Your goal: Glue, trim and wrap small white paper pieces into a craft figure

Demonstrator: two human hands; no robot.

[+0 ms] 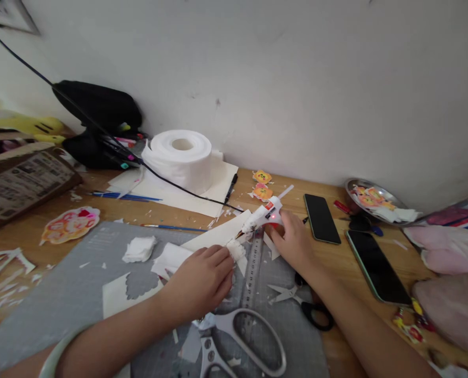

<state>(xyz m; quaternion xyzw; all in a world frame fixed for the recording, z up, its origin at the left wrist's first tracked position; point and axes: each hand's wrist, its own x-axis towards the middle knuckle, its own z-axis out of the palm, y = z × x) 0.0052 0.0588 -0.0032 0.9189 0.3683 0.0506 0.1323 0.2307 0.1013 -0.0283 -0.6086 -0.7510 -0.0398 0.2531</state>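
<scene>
My right hand [292, 239] is wrapped round the grip of a white hot glue gun [263, 216]; a red light glows on its side and a clear glue stick juts from its back. Its nozzle points down-left at a small white scalloped paper piece [237, 251]. My left hand [204, 275] pinches that piece by its near edge, fingers closed. Left of this hand lie folded white tissue [171, 261], a small tissue stack [139, 249] and a cut paper sheet [113, 295]. A clear ruler [251, 273] runs between the hands.
Large metal scissors [257, 336] and small black-handled scissors [292, 295] lie nearby on the grey cutting mat [80, 283]. Two phones [322, 218] rest on the right. A tissue roll [182, 163] stands at the back, with a black cord [178, 190] crossing before it. A metal bowl [350, 184] holds cutouts.
</scene>
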